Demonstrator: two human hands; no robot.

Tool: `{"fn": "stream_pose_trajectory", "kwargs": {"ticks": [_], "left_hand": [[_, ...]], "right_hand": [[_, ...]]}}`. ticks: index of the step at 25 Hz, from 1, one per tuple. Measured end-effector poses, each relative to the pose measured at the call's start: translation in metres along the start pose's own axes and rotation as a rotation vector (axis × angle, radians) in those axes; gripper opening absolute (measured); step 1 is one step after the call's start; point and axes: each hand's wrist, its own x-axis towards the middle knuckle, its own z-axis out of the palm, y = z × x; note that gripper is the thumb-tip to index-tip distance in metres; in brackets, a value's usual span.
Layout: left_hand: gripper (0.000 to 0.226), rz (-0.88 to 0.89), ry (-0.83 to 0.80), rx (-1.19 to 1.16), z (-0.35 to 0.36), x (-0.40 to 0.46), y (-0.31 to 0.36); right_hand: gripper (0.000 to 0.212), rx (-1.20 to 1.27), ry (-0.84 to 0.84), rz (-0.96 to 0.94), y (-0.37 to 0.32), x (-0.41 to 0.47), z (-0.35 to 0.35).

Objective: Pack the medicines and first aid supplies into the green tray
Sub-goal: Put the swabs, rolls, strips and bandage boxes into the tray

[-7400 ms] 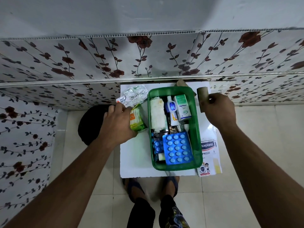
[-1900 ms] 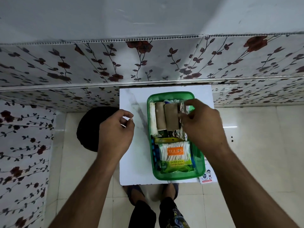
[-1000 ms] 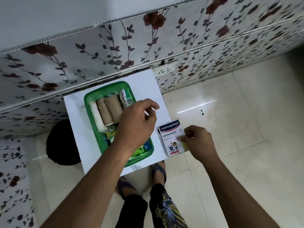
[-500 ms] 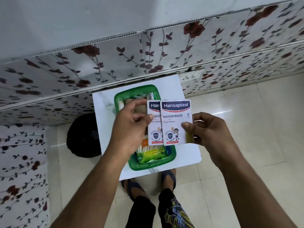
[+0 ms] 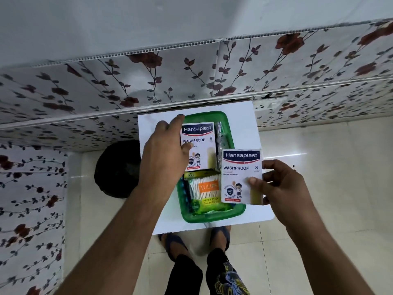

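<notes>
The green tray [image 5: 231, 213] sits on a small white table [image 5: 242, 120], full of supplies. My left hand [image 5: 163, 150] holds one Hansaplast plaster pack [image 5: 200, 143] over the tray's far half. My right hand [image 5: 280, 184] holds a second Hansaplast pack [image 5: 241, 173] above the tray's right rim. A green pack of Tulips cotton swabs [image 5: 205, 192] lies in the near half. A silver foil strip [image 5: 221, 143] shows along the right side. Whatever lies under the packs is hidden.
A floral-patterned wall runs behind the table, with a socket [image 5: 270, 105] at its right. A black round object [image 5: 119, 169] stands on the floor left of the table. My feet in sandals [image 5: 219, 235] are below the table's near edge.
The two plaster packs, held together half a second ago, have been separated. My left hand has carried one over the tray's far half; my right hand has moved its pack lower and to the right.
</notes>
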Motion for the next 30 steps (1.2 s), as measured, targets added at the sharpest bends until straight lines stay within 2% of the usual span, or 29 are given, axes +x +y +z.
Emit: {"fn": "stream_pose_trajectory", "kwargs": {"ticks": [4,6,8,10,12,14,16,18,20,23,27,30], "left_hand": [[0.064,0.136,-0.034,0.187,0.001,-0.006,-0.012],[0.061,0.170,-0.059,0.203,0.004,-0.007,-0.018],[0.048,0.128,-0.005,0.073,0.005,-0.007,-0.023],[0.036,0.061,0.066,-0.057,0.003,-0.012,-0.029],[0.035,0.001,0.086,-0.151,0.001,-0.019,-0.038],[0.035,-0.084,0.076,-0.253,0.003,-0.027,-0.049],[0.030,-0.237,0.045,-0.372,0.011,-0.034,-0.063],[0.022,-0.433,-0.086,-0.506,0.023,-0.040,-0.072],[0.017,-0.537,-0.270,-0.587,0.033,-0.042,-0.072],[0.018,-0.570,-0.407,-0.657,0.041,-0.044,-0.064],[0.013,-0.594,-0.379,-0.697,0.050,-0.039,-0.062],[0.015,-0.550,-0.346,-0.533,0.059,-0.035,-0.056]], "right_hand": [[0.040,-0.143,-0.104,-0.077,-0.007,-0.009,0.021],[0.051,-0.295,-0.138,-0.126,-0.009,-0.016,0.039],[0.058,-0.516,-0.132,-0.213,-0.009,-0.021,0.054],[0.053,-0.775,-0.117,-0.298,-0.007,-0.025,0.065],[0.045,-0.911,-0.071,-0.367,-0.004,-0.030,0.069],[0.038,-0.886,0.076,-0.470,-0.005,-0.031,0.062],[0.039,-0.868,0.206,-0.469,-0.005,-0.023,0.049],[0.043,-0.908,0.139,-0.312,-0.004,-0.008,0.039],[0.033,-0.920,-0.041,-0.219,0.001,0.006,0.037],[0.023,-0.878,-0.089,-0.270,0.004,0.014,0.037],[0.023,-0.783,-0.052,-0.319,0.003,0.010,0.029],[0.024,-0.680,-0.009,-0.273,0.000,0.003,0.009]]}}
